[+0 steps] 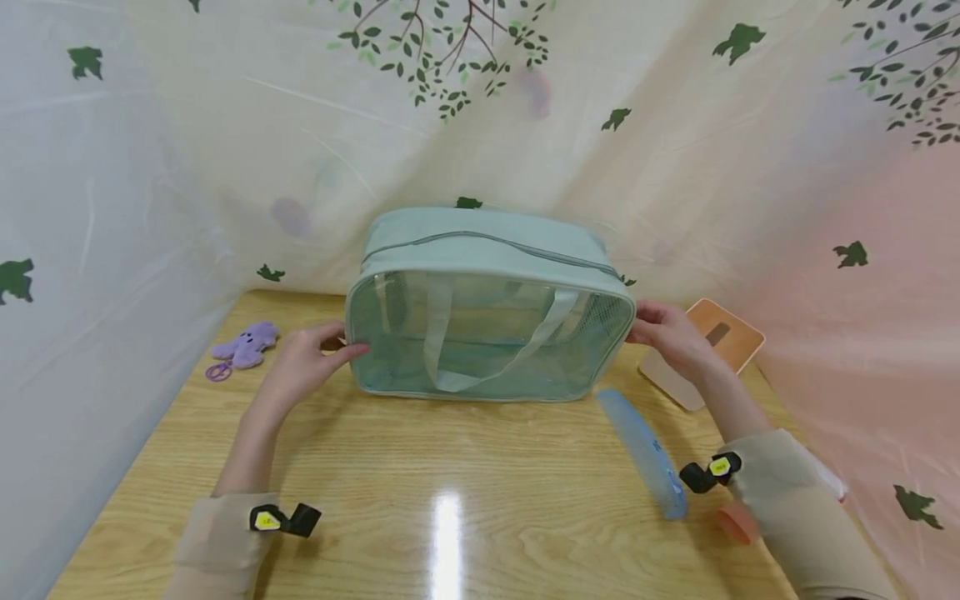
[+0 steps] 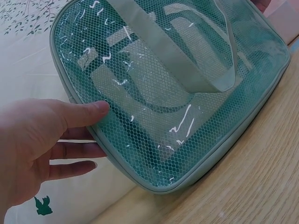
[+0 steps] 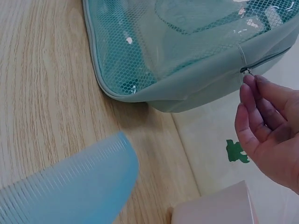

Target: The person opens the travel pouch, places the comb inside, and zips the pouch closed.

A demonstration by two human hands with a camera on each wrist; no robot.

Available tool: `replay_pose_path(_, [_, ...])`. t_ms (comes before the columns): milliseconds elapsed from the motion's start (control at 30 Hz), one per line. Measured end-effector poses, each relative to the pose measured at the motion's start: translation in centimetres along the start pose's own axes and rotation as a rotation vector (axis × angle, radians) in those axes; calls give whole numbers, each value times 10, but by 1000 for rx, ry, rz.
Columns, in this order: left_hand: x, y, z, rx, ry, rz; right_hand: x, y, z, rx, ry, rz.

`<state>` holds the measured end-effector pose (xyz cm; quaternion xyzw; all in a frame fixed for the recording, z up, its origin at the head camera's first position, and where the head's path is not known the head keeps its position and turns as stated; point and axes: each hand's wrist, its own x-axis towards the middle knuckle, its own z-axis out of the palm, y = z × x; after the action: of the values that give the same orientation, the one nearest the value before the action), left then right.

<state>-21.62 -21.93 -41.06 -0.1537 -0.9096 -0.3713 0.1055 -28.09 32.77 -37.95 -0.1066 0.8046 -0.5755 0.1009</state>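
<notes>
A mint-green toiletry bag (image 1: 487, 250) with a clear front and a looped strap handle (image 1: 453, 382) stands upright on the wooden table. My left hand (image 1: 296, 367) grips its left edge; in the left wrist view the thumb (image 2: 96, 112) lies on the clear front and the other fingers are behind the edge. At the bag's right end, my right hand (image 3: 268, 126) pinches the small zipper pull (image 3: 247, 71) between thumb and finger. The zipper (image 1: 517, 244) runs along the top. Mesh (image 2: 140, 135) shows through the clear front.
A purple plush keychain (image 1: 251, 343) lies to the left. On the right are a translucent blue comb (image 1: 641, 450), an orange-and-white box-like item (image 1: 735, 333) behind my right wrist, and a peach-coloured piece (image 1: 738, 523) partly under my forearm. A patterned curtain (image 1: 300, 167) hangs behind.
</notes>
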Motion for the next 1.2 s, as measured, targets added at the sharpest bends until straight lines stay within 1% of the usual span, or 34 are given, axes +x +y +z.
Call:
replay_pose_path(233, [0, -1, -1, -6, -18, 8, -1, -5, -5, -75, 4, 20])
replay_pose_path(367, [0, -1, -1, 2, -12, 24, -1, -11, -8, -169, 13, 42])
replay_pose_path(467, [0, -2, -1, 8, -9, 36, -1, -17, -9, -208, 14, 60])
replay_pose_path(767, [1, -2, 0, 8, -16, 33, -1, -28, -14, -201, 4, 84])
replay_pose_path(933, [1, -2, 1, 4, -17, 33, 1, -36, -17, -205, -2, 55])
replay_pose_path(1033, [1, -2, 1, 3, -17, 35, 1, -44, -20, -207, 0, 55])
replay_pose_path(1067, [1, -2, 1, 3, -17, 36, 1, -47, -21, -231, 5, 64])
replay_pose_path(1167, [1, -2, 1, 0, -18, 37, -1, -58, -25, -306, 24, 139])
replay_pose_path(1200, [0, -2, 1, -1, -19, 36, -1, -61, -27, -342, 21, 149])
